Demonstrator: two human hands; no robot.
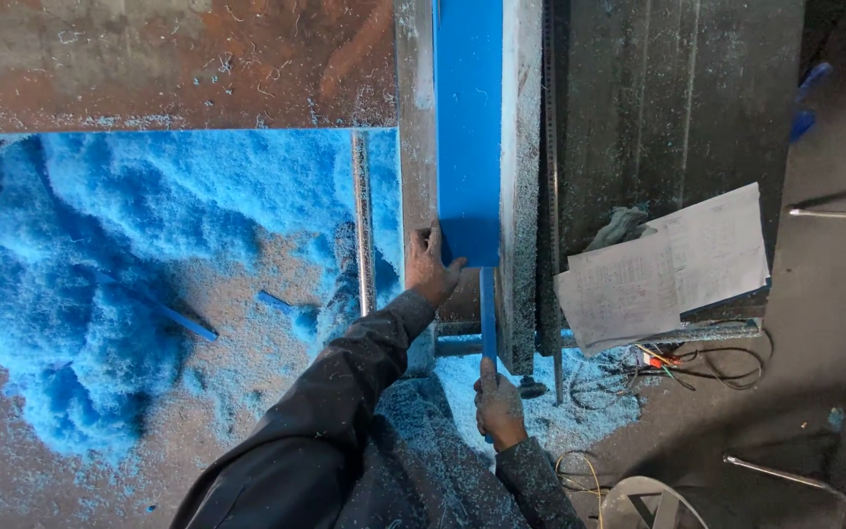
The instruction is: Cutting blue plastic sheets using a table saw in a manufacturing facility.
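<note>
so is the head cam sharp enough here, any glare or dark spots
Head view: mostly sharp, with the left hand and right hand clear on the blue panel; no strong glare; the blue shavings are brightly lit; the right side falls into shadow; the paper sheets look pale.

A single head-worn camera looks steeply down from close above, facing forward over the person's arms onto the blue panel (469, 127) and floor (736, 431).
</note>
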